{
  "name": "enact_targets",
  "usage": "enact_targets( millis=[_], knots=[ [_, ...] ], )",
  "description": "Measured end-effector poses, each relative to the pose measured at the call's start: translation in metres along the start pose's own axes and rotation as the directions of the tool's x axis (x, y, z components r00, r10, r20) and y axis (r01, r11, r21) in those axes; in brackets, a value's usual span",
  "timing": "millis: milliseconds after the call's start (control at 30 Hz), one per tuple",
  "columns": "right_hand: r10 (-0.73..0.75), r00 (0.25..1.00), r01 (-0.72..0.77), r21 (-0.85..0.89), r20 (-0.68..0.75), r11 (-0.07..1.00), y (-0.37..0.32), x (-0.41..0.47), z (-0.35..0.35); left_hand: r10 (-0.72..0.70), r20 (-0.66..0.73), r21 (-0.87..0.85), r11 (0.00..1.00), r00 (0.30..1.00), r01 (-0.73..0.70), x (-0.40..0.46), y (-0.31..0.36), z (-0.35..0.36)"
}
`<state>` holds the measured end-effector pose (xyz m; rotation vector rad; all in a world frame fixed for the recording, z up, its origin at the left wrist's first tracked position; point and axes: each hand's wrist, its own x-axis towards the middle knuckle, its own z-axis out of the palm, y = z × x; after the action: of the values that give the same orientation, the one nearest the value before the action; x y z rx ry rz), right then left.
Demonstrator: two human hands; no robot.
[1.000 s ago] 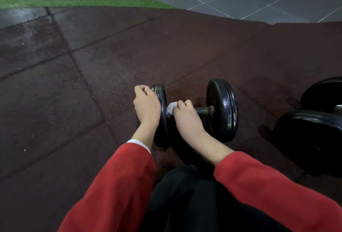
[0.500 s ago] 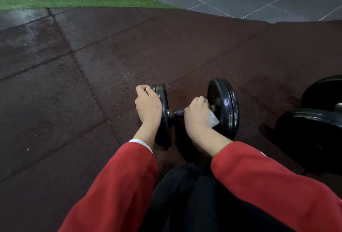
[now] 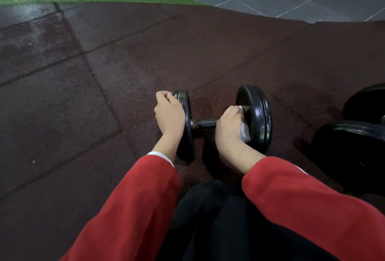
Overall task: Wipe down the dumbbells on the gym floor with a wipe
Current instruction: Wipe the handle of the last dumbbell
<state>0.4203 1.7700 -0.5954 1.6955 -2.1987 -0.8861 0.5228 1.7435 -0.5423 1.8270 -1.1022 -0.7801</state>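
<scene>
You have two dumbbells on the floor: one dumbbell (image 3: 253, 115) under your grip, a second dumbbell (image 3: 358, 135) off to its right. One wipe (image 3: 244, 131) sits in your right hand (image 3: 228, 129). Two hands count, with the left hand (image 3: 169, 113).

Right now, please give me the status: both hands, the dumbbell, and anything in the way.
Left hand grips left plate. Right hand holds wipe on handle, at right plate. Second dumbbell sits right, apart.

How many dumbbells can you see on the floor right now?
2. One dumbbell lies between the hands, right hand on its handle with the wipe. A second dumbbell sits at the right edge, partly cut off; more may be outside view.
</scene>
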Motion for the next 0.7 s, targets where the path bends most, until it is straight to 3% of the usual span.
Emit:
enact_targets(
  millis=[133, 200, 300, 433, 500, 567, 700],
  knots=[
    [0.02, 1.0, -0.02, 0.12, 0.001, 0.993, 0.005, 0.0, -0.005, -0.026, 0.045, -0.022, 0.999, 0.999, 0.027, 0.002, -0.001, 0.001],
    [-0.055, 0.993, 0.078, 0.222, -0.105, 0.972, 0.006, 0.001, -0.007, -0.039, 0.138, 0.022, 0.999, 0.99, 0.036, 0.005, -0.002, 0.0],
    [-0.144, 0.983, 0.175, 0.328, -0.117, 0.928, 0.015, -0.002, -0.033, -0.076, 0.327, 0.134, 0.99, 0.942, 0.033, 0.014, 0.001, 0.0],
    [-0.299, 0.954, 0.232, 0.629, 0.0, 0.742, 0.036, -0.001, -0.048, -0.257, 0.491, 0.411, 0.911, 0.832, 0.038, 0.015, 0.026, -0.016],
    [-0.323, 0.936, 0.116, 0.739, 0.143, 0.663, 0.058, -0.004, -0.07, -0.293, 0.549, 0.527, 0.849, 0.783, -0.051, 0.011, 0.049, -0.033],
    [-0.231, 0.953, 0.003, 0.758, 0.195, 0.653, 0.08, -0.009, -0.099, -0.277, 0.58, 0.555, 0.822, 0.766, -0.123, 0.01, 0.08, -0.054],
    [-0.174, 0.965, -0.052, 0.796, 0.195, 0.603, 0.128, -0.026, -0.182, -0.193, 0.578, 0.563, 0.798, 0.793, -0.215, -0.001, 0.167, -0.103]
  ],
)
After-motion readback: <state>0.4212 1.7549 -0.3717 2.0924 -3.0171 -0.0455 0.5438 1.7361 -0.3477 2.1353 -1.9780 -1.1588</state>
